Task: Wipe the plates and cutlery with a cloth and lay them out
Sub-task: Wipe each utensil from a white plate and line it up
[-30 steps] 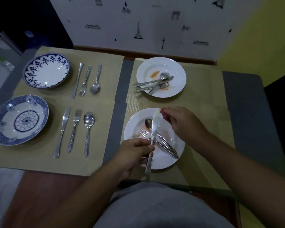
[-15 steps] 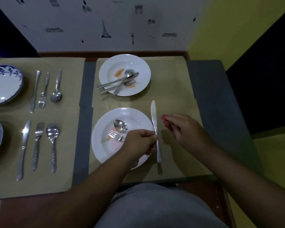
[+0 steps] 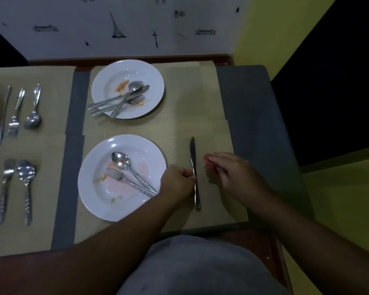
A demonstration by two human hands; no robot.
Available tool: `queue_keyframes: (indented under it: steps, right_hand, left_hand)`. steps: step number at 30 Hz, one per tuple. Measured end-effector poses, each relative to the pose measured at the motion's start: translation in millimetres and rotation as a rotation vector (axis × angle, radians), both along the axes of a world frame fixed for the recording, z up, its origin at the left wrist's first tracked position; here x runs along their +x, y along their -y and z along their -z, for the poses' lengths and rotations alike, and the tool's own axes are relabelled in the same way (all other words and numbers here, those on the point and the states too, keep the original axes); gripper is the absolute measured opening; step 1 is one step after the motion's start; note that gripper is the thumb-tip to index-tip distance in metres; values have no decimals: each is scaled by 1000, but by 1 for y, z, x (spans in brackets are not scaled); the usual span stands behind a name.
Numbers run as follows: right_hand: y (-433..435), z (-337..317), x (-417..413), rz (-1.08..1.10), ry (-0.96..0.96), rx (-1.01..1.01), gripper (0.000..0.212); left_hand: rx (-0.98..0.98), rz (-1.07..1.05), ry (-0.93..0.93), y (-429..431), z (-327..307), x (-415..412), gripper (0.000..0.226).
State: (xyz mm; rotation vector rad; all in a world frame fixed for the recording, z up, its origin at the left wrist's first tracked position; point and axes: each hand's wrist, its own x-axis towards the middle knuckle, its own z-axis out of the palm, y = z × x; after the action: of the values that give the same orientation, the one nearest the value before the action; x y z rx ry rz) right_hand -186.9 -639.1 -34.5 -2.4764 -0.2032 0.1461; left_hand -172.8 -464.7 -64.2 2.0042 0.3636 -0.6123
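While the knife (image 3: 192, 154) lies lengthwise on the mat (image 3: 200, 103), tip pointing away, just right of the near plate (image 3: 87, 188), the left hand (image 3: 176, 184) pinches its handle with curled fingers. The right hand (image 3: 232, 173), just beside the blade, is curled round a bunched red cloth (image 3: 207, 159). A spoon (image 3: 120, 160) and fork (image 3: 115, 173) lie on that smeared plate. The far plate (image 3: 153, 81) holds more cutlery (image 3: 119, 103).

- A steel knife (image 3: 193, 167) is laid just right of the near plate (image 3: 94, 201), blade pointing away, and is pinched by the left hand (image 3: 177, 182).
- The near plate, white and smeared, is topped by a spoon (image 3: 120, 160) and a fork (image 3: 115, 173).
- A red cloth (image 3: 208, 162) is bunched in the right hand (image 3: 232, 173).
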Motion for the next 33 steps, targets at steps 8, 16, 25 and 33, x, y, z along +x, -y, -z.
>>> queue_keyframes:
  steps: [8, 16, 25, 33]
  right_hand:
    - [-7, 6, 1, -64, -52, 3, 38]
    - [-8, 14, 5, -65, -38, -12, 39]
    - [-18, 5, 10, -121, -34, -43, 35]
    - [-33, 9, 11, -138, -23, -68, 34]
  left_hand:
    - [148, 8, 50, 10, 10, -4, 15]
    - [199, 129, 349, -1, 3, -20, 19]
    - [862, 1073, 513, -12, 18, -27, 65]
    - [884, 1060, 464, -24, 24, -27, 65]
